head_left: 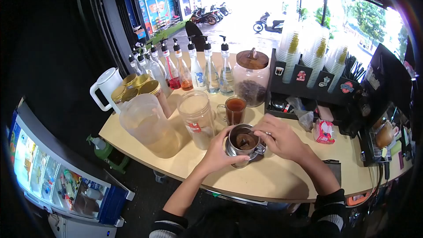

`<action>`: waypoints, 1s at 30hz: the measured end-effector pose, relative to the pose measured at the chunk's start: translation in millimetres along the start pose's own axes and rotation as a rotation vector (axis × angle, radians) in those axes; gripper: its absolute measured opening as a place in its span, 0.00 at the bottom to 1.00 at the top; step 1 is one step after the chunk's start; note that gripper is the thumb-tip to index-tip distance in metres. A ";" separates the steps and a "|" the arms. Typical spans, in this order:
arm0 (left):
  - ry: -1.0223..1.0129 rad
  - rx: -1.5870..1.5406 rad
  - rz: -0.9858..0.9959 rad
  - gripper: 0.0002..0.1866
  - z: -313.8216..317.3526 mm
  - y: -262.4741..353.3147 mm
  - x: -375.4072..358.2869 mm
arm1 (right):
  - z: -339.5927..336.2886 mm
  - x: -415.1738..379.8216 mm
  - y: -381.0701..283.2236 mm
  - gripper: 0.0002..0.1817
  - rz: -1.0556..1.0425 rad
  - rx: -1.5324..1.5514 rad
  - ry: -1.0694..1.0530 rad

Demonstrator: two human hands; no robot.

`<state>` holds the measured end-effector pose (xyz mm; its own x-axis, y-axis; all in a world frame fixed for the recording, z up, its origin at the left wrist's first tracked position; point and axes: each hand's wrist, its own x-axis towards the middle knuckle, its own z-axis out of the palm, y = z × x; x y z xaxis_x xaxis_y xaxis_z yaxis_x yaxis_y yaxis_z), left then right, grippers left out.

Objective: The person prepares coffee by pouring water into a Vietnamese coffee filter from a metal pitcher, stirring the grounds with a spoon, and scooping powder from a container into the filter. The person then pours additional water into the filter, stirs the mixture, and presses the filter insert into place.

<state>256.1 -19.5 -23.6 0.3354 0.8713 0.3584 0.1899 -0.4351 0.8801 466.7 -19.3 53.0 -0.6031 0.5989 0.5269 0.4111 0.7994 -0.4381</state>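
My left hand (216, 152) is wrapped around the side of a small metal cup (233, 137) with dark brown, ground-looking contents. Over the cup's right rim, the fingers of my right hand (280, 136) are pinched together on what looks like a thin metal spoon (267, 133), mostly hidden by the fingers. The cup rests on a wider metal base, and something glass-like shows under it. Just behind stands a glass mug (235, 111) of reddish-brown drink. A tall clear canister (197, 119) with a red label is close to my left hand.
A large translucent pitcher (147, 125) and a white jug (107, 88) stand at left. Several pump bottles (194, 68) line the back beside a wooden-lidded jar (251, 79). Right are a black cup rack (304, 77), a pink packet (324, 131) and a dark screen (379, 77).
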 end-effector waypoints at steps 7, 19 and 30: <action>0.012 -0.069 -0.025 0.47 0.8 -0.7 -1.1 | 8.9 -3.3 -7.8 0.06 0.086 0.223 0.167; 0.089 0.025 0.047 0.43 3.7 -1.0 -1.1 | 8.2 -1.9 -15.8 0.06 0.033 0.028 -0.005; 0.113 0.063 0.036 0.44 5.9 -5.5 -1.1 | 13.6 -2.6 -14.9 0.15 -0.107 -0.081 -0.045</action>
<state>260.1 -19.5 -30.6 0.2372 0.8735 0.4251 0.2381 -0.4765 0.8463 452.8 -33.4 48.3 -0.6756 0.5090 0.5334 0.3958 0.8608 -0.3201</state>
